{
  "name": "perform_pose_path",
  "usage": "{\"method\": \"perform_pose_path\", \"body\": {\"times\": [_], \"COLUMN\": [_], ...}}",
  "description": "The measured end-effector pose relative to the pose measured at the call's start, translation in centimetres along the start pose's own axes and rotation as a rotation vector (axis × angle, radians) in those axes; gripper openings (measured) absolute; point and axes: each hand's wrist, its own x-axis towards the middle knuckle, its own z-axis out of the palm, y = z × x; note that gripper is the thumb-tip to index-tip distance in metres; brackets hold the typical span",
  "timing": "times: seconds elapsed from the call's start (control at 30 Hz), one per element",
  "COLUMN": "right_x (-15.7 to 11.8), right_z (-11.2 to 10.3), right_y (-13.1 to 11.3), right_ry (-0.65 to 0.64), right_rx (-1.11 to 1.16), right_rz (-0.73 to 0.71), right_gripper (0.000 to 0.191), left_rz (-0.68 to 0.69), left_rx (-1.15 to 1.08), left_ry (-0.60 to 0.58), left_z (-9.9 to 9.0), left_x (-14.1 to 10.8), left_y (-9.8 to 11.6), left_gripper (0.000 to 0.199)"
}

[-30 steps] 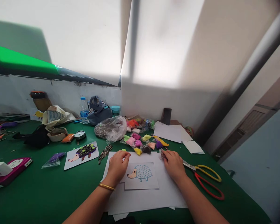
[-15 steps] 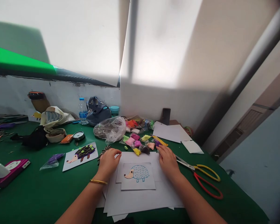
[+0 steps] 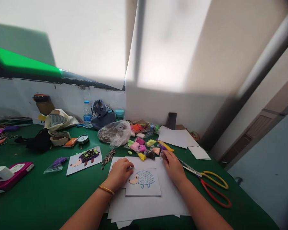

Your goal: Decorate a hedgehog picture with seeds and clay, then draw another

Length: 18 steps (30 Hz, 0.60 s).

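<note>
Narrow green mat strip (image 3: 190,191) between right hand (image 3: 174,169) and scissors (image 3: 214,188); clay packets (image 3: 141,147) crowding the paper's (image 3: 144,206) far edge

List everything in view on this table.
hedgehog drawing: one, blue outline, centre front
white paper sheets: several, under the drawing
hedgehog collage card: one, purple and green, left of paper
clay packets: many, mixed colours, behind the paper
plastic bag: one, clear, behind the packets
scissors: one pair, yellow and red, at right
water bottle: one, clear, by the wall
table cover: one, green, under everything
left hand: on the paper, gold bangle at wrist
right hand: at the paper's far edge
</note>
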Motion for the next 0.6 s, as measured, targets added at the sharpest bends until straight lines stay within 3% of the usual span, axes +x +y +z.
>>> {"method": "perform_pose_path", "body": {"times": [0.17, 0.4, 0.6], "right_x": [-0.69, -0.62, -0.73], "right_z": [0.97, 0.7, 0.86], "right_y": [0.78, 0.77, 0.59], "right_ry": [0.061, 0.102, 0.107], "right_rx": [0.025, 0.069, 0.062], "right_rz": [-0.032, -0.16, -0.099], "right_gripper": [0.047, 0.041, 0.04], "left_rz": [-0.02, -0.033, -0.016], "left_rx": [0.041, 0.081, 0.093], "left_ry": [-0.018, -0.007, -0.02], "left_z": [0.38, 0.53, 0.35], "left_x": [-0.02, -0.28, -0.34], "left_y": [0.2, 0.56, 0.84], "left_gripper": [0.014, 0.015, 0.017]}}
